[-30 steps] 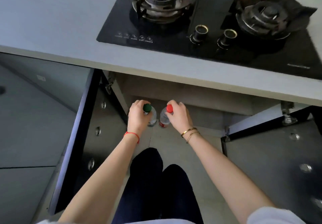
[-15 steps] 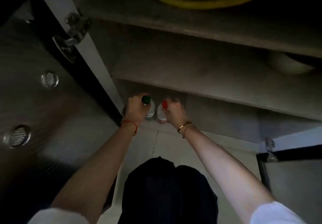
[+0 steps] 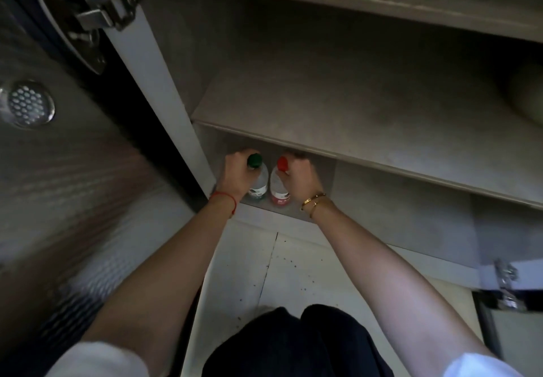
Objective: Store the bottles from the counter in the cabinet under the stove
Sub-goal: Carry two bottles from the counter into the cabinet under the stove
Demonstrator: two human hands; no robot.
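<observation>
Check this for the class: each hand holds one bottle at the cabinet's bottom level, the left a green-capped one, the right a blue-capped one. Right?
One detail is wrong. The head view shows the right hand holding a red-capped bottle, not a blue-capped one. The left hand does hold the green-capped bottle, both at the bottom level.

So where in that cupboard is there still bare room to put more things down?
The middle shelf is bare from the left wall across to a pale rounded object at far right. The bottom compartment looks bare right of the right hand. The left corner is crowded: the green-capped bottle and red-capped bottle stand together, the left hand beside them.
</observation>
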